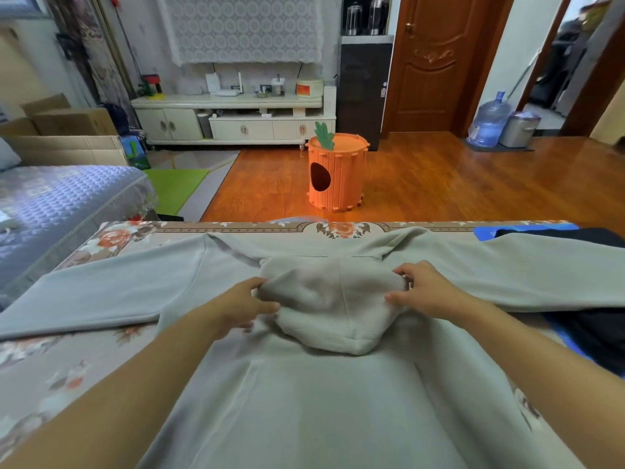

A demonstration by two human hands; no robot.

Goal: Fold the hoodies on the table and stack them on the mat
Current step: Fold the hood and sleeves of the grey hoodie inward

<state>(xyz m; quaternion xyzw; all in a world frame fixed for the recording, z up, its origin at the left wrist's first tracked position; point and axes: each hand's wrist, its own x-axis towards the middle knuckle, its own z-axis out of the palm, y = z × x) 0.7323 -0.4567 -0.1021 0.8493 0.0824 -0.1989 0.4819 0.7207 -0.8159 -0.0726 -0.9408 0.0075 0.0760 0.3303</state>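
Note:
A pale grey-green hoodie (304, 401) lies flat across the table, its sleeves spread out to the left and right. Its hood (331, 309) is turned down over the back, bunched in the middle. My left hand (243, 306) pinches the hood's left edge. My right hand (426, 292) pinches its right edge. At the right edge of the table a blue mat (487, 231) shows, with a dark garment (588, 330) lying on it, partly under the hoodie's right sleeve.
The table wears a floral cloth (111, 238). A grey quilted sofa (61, 204) stands to the left. Beyond the table's far edge are a wooden floor and an orange carrot-shaped stool (334, 174). A water bottle (490, 120) stands at the far right.

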